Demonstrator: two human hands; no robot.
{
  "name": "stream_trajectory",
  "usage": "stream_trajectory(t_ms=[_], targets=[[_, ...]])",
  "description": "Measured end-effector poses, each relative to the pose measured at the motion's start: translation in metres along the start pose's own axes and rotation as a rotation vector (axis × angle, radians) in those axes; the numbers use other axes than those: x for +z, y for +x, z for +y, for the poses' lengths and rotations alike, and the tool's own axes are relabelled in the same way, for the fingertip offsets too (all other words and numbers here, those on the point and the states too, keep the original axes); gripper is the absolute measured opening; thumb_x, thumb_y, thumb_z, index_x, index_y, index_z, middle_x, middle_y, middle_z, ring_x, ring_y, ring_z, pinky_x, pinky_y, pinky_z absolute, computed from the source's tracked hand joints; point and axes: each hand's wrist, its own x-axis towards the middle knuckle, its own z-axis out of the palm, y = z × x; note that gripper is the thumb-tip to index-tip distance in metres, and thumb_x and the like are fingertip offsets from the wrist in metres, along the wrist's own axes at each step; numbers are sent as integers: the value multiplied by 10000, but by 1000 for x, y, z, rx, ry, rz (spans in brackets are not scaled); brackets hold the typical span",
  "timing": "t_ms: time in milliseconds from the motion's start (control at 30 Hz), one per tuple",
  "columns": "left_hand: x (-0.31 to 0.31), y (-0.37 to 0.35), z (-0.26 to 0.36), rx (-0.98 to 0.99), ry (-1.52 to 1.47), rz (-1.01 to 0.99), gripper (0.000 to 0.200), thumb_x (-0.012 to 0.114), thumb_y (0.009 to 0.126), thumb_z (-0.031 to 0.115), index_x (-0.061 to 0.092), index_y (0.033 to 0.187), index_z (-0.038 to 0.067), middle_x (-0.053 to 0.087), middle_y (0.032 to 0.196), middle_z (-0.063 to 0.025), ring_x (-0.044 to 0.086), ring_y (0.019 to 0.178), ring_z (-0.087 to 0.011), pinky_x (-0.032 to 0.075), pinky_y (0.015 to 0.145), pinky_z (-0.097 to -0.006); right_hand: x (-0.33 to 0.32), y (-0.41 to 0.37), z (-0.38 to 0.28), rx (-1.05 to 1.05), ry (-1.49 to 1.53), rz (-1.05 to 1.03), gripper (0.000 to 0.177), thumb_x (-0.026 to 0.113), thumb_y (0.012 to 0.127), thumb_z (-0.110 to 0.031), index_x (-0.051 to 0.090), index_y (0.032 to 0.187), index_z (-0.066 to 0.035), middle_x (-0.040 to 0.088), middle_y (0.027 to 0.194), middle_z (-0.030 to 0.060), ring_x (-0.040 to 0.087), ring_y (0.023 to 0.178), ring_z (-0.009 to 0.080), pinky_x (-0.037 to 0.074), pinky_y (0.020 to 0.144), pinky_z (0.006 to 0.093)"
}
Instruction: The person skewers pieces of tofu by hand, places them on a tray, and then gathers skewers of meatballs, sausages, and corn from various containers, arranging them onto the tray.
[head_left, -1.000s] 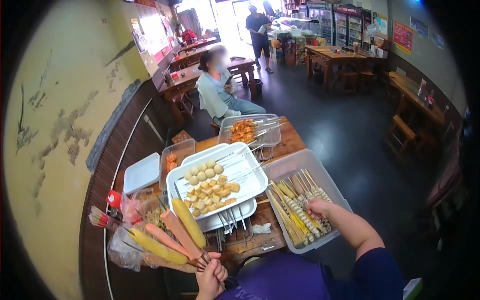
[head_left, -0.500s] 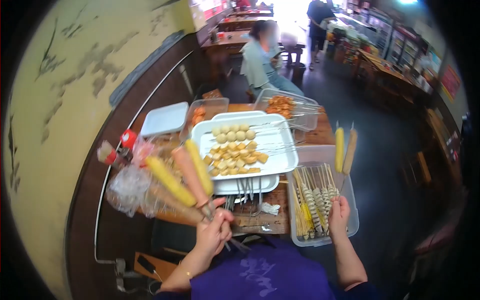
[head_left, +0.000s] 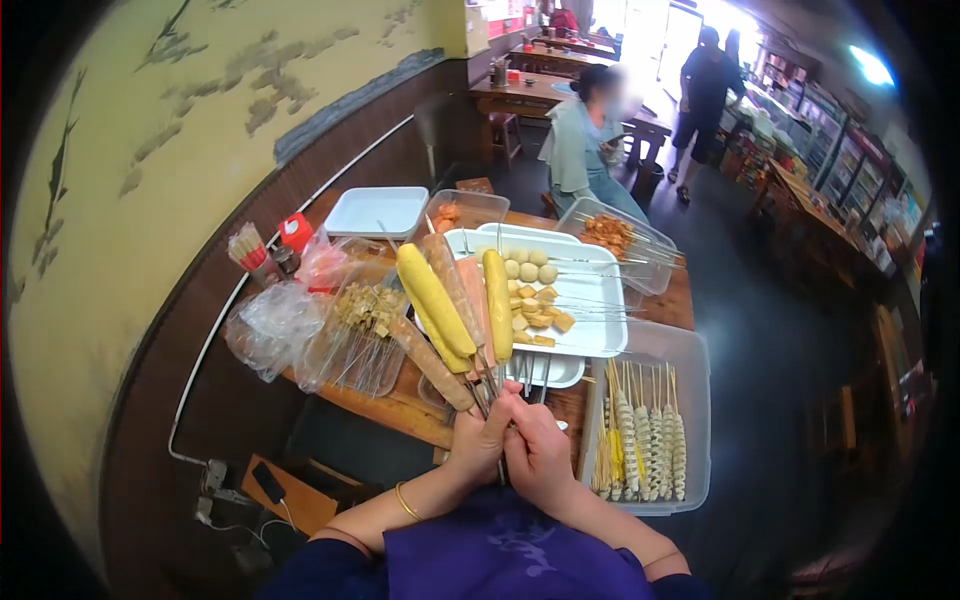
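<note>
Both my hands are closed and meet in front of my purple apron (head_left: 500, 540). My left hand (head_left: 478, 438) grips a bunch of metal skewers bearing sausages: yellow ones (head_left: 436, 305), brown ones (head_left: 432, 368) and a pink one (head_left: 474, 300). The sausages fan upward, tilted away from me. Pressed against it, my right hand (head_left: 538, 450) is wrapped round the skewers' lower part; its fingers partly hide the metal. Behind the sausages lies a white tray (head_left: 600, 335) with skewered balls (head_left: 528, 265) and cubes (head_left: 540, 318).
At the right stands a clear plastic bin (head_left: 690, 400) with several spiral-cut skewers (head_left: 655, 450). Plastic bags (head_left: 270, 325), an empty-looking white tray (head_left: 377, 212) and a tub of orange-red skewers (head_left: 607, 234) share the wooden table (head_left: 405, 417). A seated person (head_left: 585, 150) is beyond it.
My right hand has moved left from above the bin to my left hand, bringing its yellow and brown sausages into the bunch. The view has shifted, and the standing person looks nearer.
</note>
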Motion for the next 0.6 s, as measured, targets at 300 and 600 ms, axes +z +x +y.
stream_trajectory(t_ms=[300, 600], targets=[[-2, -19, 34, -58, 156, 133, 242, 587, 952, 236, 637, 980, 0, 650, 870, -51, 619, 751, -110, 520, 673, -264, 19, -23, 11, 611, 817, -327, 190, 551, 911, -14, 479, 1086, -15, 571, 1024, 79, 577, 909, 121, 491, 760, 265], [-7, -31, 41, 137, 415, 18, 195, 580, 951, 170, 643, 866, 5, 664, 849, -81, 613, 776, -142, 442, 923, -329, 21, -26, 16, 192, 667, -579, 453, 536, 862, -27, 424, 1298, 15, 534, 1186, 109, 538, 1099, 232, 433, 944, 364]])
